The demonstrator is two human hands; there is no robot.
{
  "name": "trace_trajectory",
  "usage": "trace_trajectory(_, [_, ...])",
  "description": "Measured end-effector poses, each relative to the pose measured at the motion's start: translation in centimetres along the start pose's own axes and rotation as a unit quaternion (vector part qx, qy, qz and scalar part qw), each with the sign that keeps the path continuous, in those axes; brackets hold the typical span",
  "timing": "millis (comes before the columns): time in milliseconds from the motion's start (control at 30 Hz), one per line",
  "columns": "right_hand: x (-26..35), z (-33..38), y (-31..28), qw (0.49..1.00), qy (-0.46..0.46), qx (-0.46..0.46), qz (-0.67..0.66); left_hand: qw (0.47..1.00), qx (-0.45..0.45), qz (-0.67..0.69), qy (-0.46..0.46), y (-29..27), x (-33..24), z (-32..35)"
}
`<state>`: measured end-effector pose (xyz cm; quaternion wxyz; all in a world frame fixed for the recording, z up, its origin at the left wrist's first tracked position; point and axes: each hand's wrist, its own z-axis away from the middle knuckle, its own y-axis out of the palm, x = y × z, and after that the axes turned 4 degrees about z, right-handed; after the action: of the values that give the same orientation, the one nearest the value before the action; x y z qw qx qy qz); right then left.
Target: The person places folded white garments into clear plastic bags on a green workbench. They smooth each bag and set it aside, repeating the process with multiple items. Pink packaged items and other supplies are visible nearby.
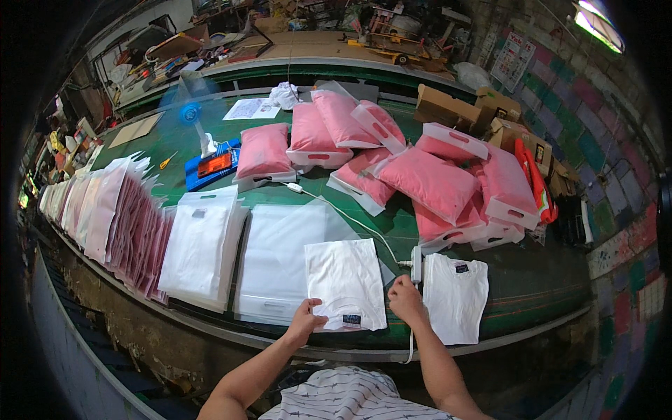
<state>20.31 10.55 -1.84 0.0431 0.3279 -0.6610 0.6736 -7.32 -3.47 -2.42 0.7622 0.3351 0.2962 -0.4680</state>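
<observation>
- The left hand [306, 320] reaches up from the lower edge, back side up, to the lower left edge of the near shirt [344, 283].
- Its fingers are bent and touch the cloth, with a small gap between thumb and pointing finger. One cannot tell if they are pinching it.
- The right hand [405, 299] is just past the shirt's right side, near the white power strip [416, 264]. Its fingers are curled in, and one cannot tell if anything is inside them.
- The near shirt is white, folded and flat. It lies between the two hands on the green worktop [528, 294], partly over the clear flat bags [276, 245].
- The far shirt [455, 301] is white and folded too, to the right of the power strip.
- Each shirt shows one dark neck label with pale marks, too small to read.
- A wall poster [513, 61] has red letters at its top.
- Counted: two loose folded shirts, two hands, one blue fan [190, 113], one power strip.
- At least eight puffy pink packs [430, 180] are heaped behind.
- A pile of white bagged packs [198, 245] stands left of the flat bags.
</observation>
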Motion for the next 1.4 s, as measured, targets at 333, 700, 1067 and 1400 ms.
trace_trajectory(333, [1.6, 4.6, -2.5, 0.757, 0.184, 0.589, -0.214, 0.994, -0.006, 0.078, -0.074, 1.1, -2.4, 0.9])
trace_trajectory(700, [4.6, 5.7, 2.4, 0.641, 0.26, 0.142, -0.708, 0.999, 0.015, -0.05, 0.009, -1.5, -4.0, 2.2])
trace_trajectory(1067, [12.2, 3.9, -2.0, 0.972, -0.038, 0.226, -0.047, 0.896, 0.042, -0.405, 0.179, 4.2, -1.7, -1.1])
trace_trajectory(1400, [10.3, 4.3, 1.4, 0.989, -0.082, 0.105, 0.06, 0.917, -0.006, -0.304, 0.257, 2.4, -1.2, -1.0])
